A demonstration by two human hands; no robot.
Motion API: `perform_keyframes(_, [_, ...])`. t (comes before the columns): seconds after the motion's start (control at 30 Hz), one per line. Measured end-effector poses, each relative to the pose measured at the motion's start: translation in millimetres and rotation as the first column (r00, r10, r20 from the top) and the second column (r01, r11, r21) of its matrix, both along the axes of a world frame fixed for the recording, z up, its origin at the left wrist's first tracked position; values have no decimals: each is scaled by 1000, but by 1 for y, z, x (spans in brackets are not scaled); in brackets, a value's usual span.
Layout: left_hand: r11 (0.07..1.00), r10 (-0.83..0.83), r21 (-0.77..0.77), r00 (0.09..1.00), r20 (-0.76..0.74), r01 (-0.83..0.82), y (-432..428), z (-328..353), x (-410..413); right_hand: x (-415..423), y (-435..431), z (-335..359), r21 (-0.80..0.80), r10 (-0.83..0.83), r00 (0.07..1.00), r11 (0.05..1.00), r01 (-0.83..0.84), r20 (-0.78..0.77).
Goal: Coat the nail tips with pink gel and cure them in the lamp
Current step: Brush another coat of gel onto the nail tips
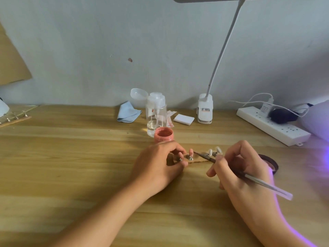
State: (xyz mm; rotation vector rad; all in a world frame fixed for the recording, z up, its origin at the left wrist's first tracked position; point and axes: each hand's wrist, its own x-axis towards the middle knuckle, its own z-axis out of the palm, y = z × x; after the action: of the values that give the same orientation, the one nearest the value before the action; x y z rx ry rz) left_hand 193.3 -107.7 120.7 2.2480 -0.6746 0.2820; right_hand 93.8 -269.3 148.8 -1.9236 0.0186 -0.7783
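Pink gel covers one nail tip [191, 151] on the holder strip [197, 161], which lies on the wooden table [71, 157] just in front of the open gel jar [163, 134]; the clear nail tips [218, 149] further right on the strip look uncoated. Bristles of the brush [201, 155] sit at or just beside the pink tip; I cannot tell whether they touch. Risks, as I judge them from here: an overloaded brush could flood the tip's edge and run onto its metal stand. The strip could skid if the left hand [160, 163] slackens its hold. The curing lamp [318, 120] at far right throws violet light across the table, and that stray glow might begin hardening gel in the open jar or on the bristles. Pose: the left hand lies palm down, fingers curled, pinching the strip's left end. The right hand [236, 168] has its fingers closed round the brush in a pen grip, with the handle trailing back to the right, near the dark jar lid [268, 162].
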Motion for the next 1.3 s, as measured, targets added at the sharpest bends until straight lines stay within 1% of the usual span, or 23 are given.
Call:
perform_keyframes(0.17, [1000,15,14,1000,11,-15,-1,-1,0,1,2,-2,-15,18,1000,1000,-18,-3])
perform_keyframes(0.3, [1000,19,2,1000,-12,-19,-1,-1,0,-1,-1,-3,-16,-12,998,1000,13,55])
perform_keyframes(0.5, [1000,17,27,1000,1,-17,0,3,-3,1,-1,-3,11,41,999,999,-41,2])
perform_keyframes(0.57, [999,26,34,1000,-11,-26,-1,3,-3,0,-2,-4,18,57,997,998,-58,43])
perform_keyframes(0.67, [999,28,40,1000,-5,-28,-1,4,-4,0,-4,-4,46,3,989,999,-10,146])
perform_keyframes(0.73, [999,19,29,1000,15,-20,-1,4,-5,2,-6,-2,99,-23,985,995,6,172])
perform_keyframes(0.8, [1000,8,29,999,31,-9,-1,6,-7,4,-10,1,114,-12,987,993,-7,162])
perform_keyframes(0.93, [999,12,34,1000,22,-12,-1,7,-9,5,-16,-1,-23,-32,995,999,34,95])
perform_keyframes(1.07, [1000,5,-5,1000,26,-5,0,8,-9,5,-16,-9,-85,-38,999,996,41,34])
perform_keyframes(1.3, [999,8,-33,1000,26,-7,0,6,-7,7,-17,-9,-107,-85,996,991,84,-3])
